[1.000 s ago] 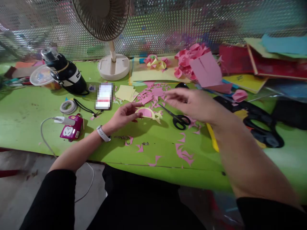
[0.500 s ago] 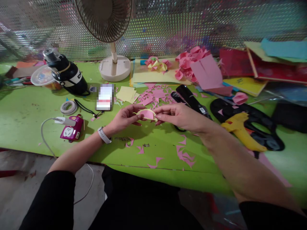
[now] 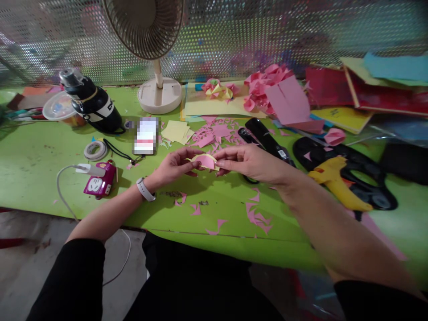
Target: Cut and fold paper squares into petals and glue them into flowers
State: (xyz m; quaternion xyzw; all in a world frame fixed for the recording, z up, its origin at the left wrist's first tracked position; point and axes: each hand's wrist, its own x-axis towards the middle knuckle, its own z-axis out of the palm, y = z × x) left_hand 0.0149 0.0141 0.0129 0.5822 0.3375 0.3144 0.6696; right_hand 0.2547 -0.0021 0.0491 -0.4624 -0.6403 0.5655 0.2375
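Note:
Both hands pinch one small pink-and-yellow piece of paper above the middle of the green table. My left hand is closed on its left end, thumb in front. At the right end, the thumb and fingers of my right hand grip it. The pink part is rounded at the top and lies against a yellow layer whose edge shows round it. Just behind the hands are pink paper scraps and a few yellow paper squares. More pink offcuts lie nearer the table's front edge.
Right of my hands lie a black cylindrical object and a yellow glue gun on a black stand. To the left are a phone, tape roll, purple power adapter and black bottle. A fan stands behind.
Both hands stay in nearly the same place with the paper between them. The paper has shifted slightly in the fingers, and the right fingertips have moved a little to the left.

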